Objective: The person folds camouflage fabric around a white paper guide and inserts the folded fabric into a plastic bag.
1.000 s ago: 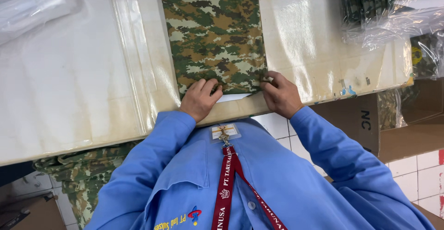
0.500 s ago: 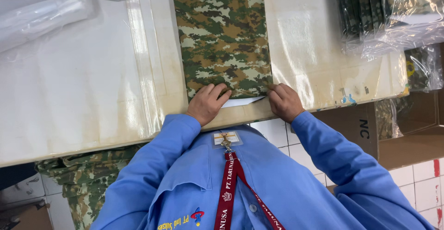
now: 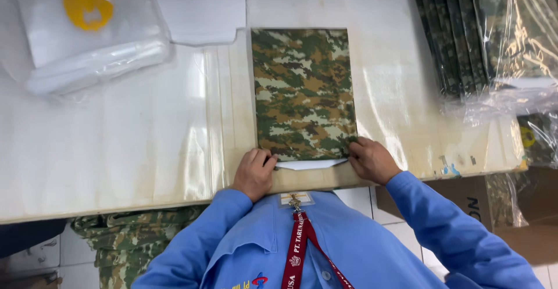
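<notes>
A folded camouflage cloth [image 3: 303,91] lies flat as a neat rectangle on the pale table [image 3: 116,149]. A white card edge [image 3: 308,164] pokes out from under its near side. My left hand [image 3: 254,173] grips the cloth's near left corner with curled fingers. My right hand [image 3: 372,160] grips the near right corner in the same way. Both blue sleeves reach up from the table's front edge.
Clear plastic bags [image 3: 93,39] with a yellow mark lie at the far left, next to a white sheet [image 3: 200,7]. Bagged camouflage garments [image 3: 488,33] are stacked at the far right. A cardboard box [image 3: 511,207] and more camouflage cloth [image 3: 128,248] sit below the table.
The view has tilted so the whole folded cloth shows. Both hands stay at its near edge, and the white card edge has come into sight between them.
</notes>
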